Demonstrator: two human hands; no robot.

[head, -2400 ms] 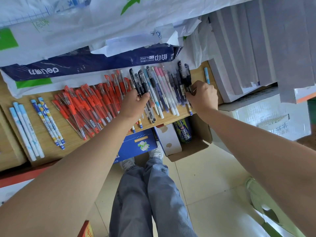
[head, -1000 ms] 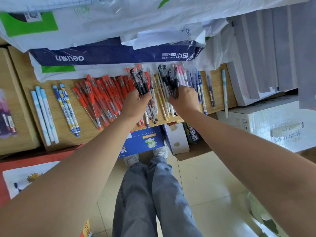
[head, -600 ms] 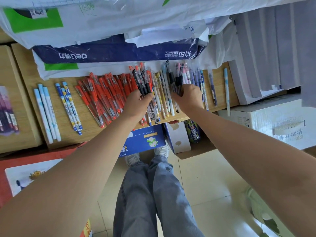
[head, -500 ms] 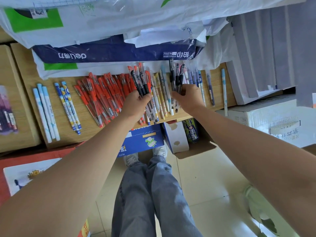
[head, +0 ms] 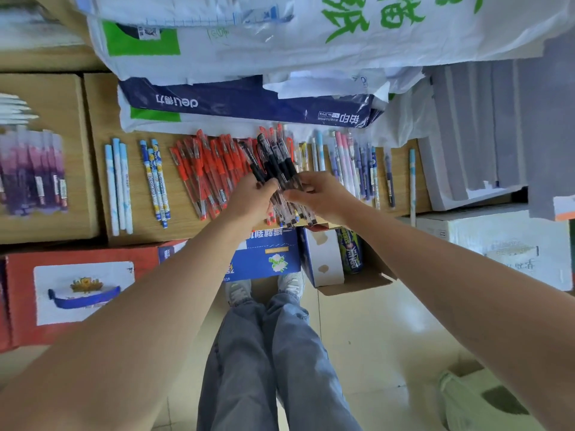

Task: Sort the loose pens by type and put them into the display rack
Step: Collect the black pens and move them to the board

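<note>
Head view: both hands meet on one bundle of black pens (head: 275, 161). The left hand (head: 250, 202) has its fingers curled round the lower barrels, and the right hand (head: 319, 194) pinches the same bundle from the other side. The bundle is raised off the wooden shelf (head: 401, 181), and its capped ends fan out beyond the fingers.

Just left of the grip lies a heap of red pens (head: 205, 172). Further left are blue patterned pens (head: 157, 181) and pale blue pens (head: 118, 185). Right of the grip is a row of pastel pens (head: 351, 163). Under the grip, a few pens poke past the shelf's near edge, above an open cardboard box (head: 357, 283).

The likely trouble is the loose fan. The pens are not squared up, so one could slide out below the fingers and drop into that box or onto the floor. Lowering the bundle could also catch the red heap and mix the types again.
</note>
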